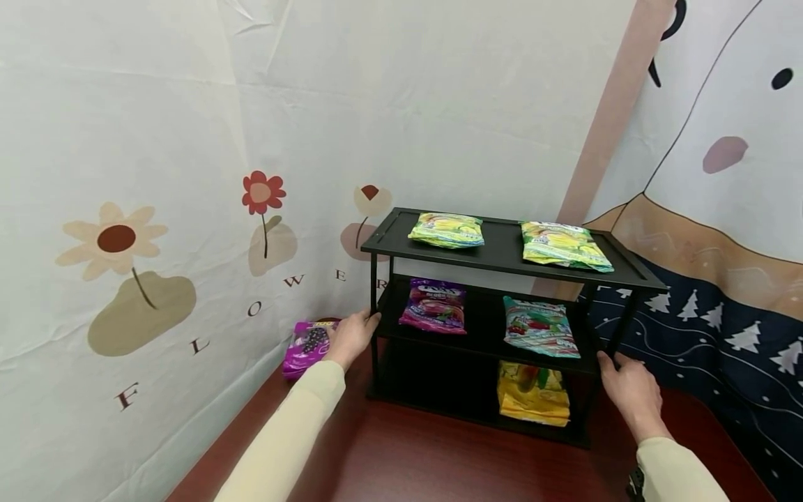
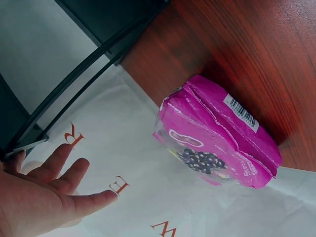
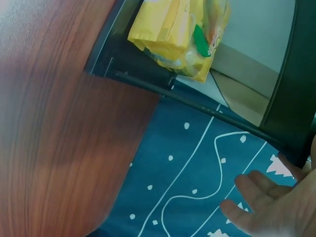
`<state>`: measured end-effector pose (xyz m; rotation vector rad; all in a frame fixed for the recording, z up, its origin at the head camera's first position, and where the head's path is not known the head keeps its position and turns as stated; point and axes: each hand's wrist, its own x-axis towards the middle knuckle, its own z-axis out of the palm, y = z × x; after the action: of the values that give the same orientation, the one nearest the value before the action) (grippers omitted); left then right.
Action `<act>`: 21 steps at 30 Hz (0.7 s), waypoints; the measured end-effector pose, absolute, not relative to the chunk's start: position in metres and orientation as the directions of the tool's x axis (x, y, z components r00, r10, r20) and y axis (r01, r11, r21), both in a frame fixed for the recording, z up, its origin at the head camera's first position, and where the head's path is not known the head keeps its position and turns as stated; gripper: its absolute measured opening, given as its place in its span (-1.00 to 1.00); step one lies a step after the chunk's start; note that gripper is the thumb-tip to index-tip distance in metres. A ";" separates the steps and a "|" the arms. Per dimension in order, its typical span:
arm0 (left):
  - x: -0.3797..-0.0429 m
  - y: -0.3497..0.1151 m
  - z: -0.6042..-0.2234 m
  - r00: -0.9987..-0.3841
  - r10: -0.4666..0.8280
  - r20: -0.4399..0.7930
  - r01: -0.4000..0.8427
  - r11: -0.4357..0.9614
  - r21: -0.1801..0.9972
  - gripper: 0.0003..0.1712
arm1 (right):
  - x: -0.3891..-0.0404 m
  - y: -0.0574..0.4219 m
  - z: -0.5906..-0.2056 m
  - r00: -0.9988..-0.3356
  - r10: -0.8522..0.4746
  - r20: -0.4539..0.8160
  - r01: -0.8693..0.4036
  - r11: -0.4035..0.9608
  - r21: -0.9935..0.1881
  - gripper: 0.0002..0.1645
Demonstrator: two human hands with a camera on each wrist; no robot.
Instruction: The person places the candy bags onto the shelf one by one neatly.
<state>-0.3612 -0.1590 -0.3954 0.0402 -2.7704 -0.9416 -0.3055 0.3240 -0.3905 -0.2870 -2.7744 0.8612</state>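
A black three-tier shelf rack (image 1: pixel 433 352) stands on the table between my hands. My left hand (image 1: pixel 353 339) grips its left side at the middle tier, thumb by the post; in the left wrist view the other fingers (image 2: pixel 89 198) spread loosely. My right hand (image 1: pixel 632 392) grips the right end of that tier near the post, its lower fingers (image 3: pixel 254 192) extended. Two yellow-green candy bags (image 1: pixel 447 231) lie on top. The middle tier bears a purple candy bag (image 1: pixel 434 307) and a teal one (image 1: pixel 541 326). A yellow bag (image 1: pixel 533 394) sits at the bottom right.
A magenta candy bag (image 2: pixel 217 133) with dark berries printed on it lies on the table left of the rack, close to my left hand. The reddish-brown table (image 1: pixel 439 460) meets a flower-print cloth (image 1: pixel 207 293) at the left and a dark tree-print cloth (image 1: pixel 709 341) at the right.
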 end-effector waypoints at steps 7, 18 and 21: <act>-0.361 -0.164 -0.395 -0.977 -0.080 0.198 0.055 0.801 0.597 -0.38 | -0.307 0.320 -0.392 -0.948 0.271 0.167 0.120 0.790 -0.602 -0.12; -0.365 -0.173 -0.390 -0.987 -0.012 0.160 0.090 0.787 0.610 -0.30 | -0.307 0.321 -0.394 -0.943 0.294 0.154 0.142 0.777 -0.613 -0.14; -0.364 -0.179 -0.390 -0.984 -0.013 0.177 0.096 0.801 0.591 -0.31 | -0.307 0.320 -0.394 -0.941 0.297 0.160 0.140 0.775 -0.616 -0.14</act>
<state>-0.3641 -0.1791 -0.3904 -0.0654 -2.8158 -0.9382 -0.3069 0.3200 -0.3937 -0.3407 -2.7209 0.9155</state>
